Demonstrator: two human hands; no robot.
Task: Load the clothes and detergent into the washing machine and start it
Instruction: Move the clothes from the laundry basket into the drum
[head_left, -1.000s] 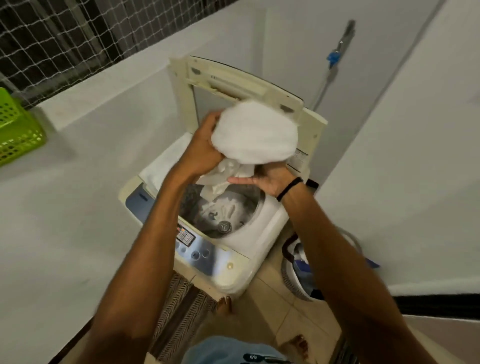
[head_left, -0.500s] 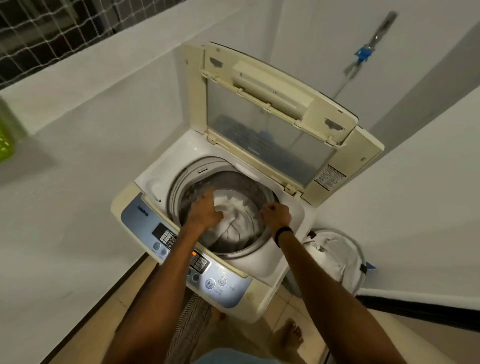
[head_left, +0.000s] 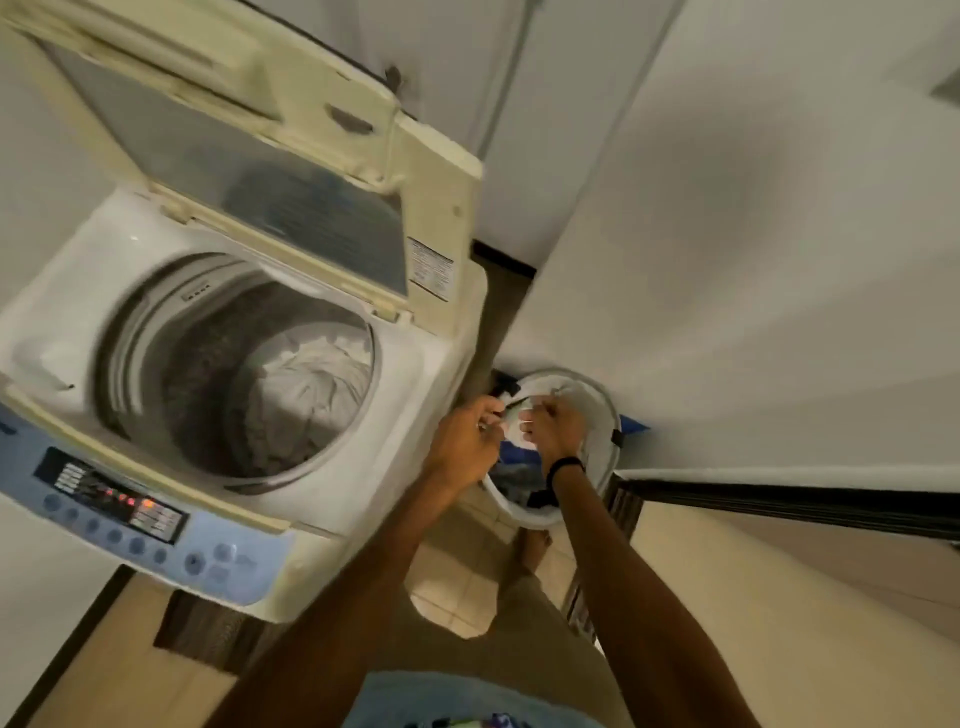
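Washer (head_left: 431, 374) with lid (head_left: 249, 156) up, drum open for loading; white cloth (head_left: 311, 384) lies in the drum. Basket (head_left: 609, 415) on floor just beside washer's right side, easy reach. Left hand (head_left: 462, 441) and right hand (head_left: 553, 426) both curl round clothes (head_left: 511, 470) inside it, likely next load.

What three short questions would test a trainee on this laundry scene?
1. True or false: the lid of the washer stands open.
2. Where are the left hand and the right hand? A) on the buttons B) at the basket C) on the floor
3. Fill in: the cloth in the drum is ____ in colour.

Key: 1 true; 2 B; 3 white.
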